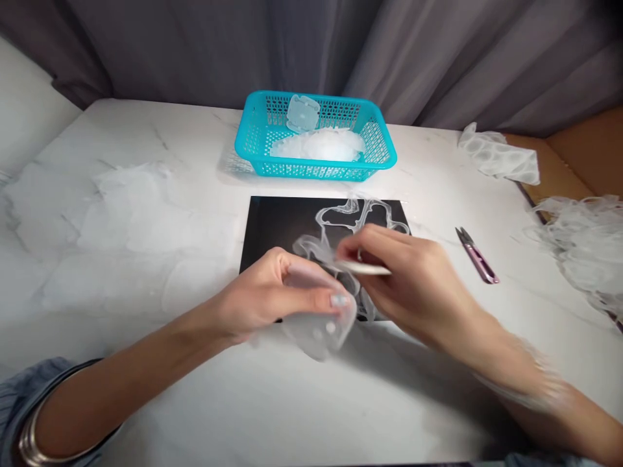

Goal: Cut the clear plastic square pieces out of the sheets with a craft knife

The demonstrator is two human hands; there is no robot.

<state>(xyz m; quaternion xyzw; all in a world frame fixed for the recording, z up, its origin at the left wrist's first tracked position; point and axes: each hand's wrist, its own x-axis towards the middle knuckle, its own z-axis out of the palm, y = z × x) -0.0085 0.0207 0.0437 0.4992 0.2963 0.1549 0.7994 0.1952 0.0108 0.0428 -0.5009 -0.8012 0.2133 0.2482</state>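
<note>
The left hand (270,295) is half curled, gripping a clear plastic piece (316,337) just above a black mat (282,227); the right hand (413,285) is nearly closed, pinching a white strip (367,267) among loops of clear film (341,211) lying on the mat. Small snips (477,256) lie right of the mat; a blue basket (253,130) holding clear scraps (318,146) stands beyond it.

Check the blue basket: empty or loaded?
Loaded. The blue plastic basket holds a heap of clear, whitish plastic pieces and a flat translucent piece at its back wall.
</note>
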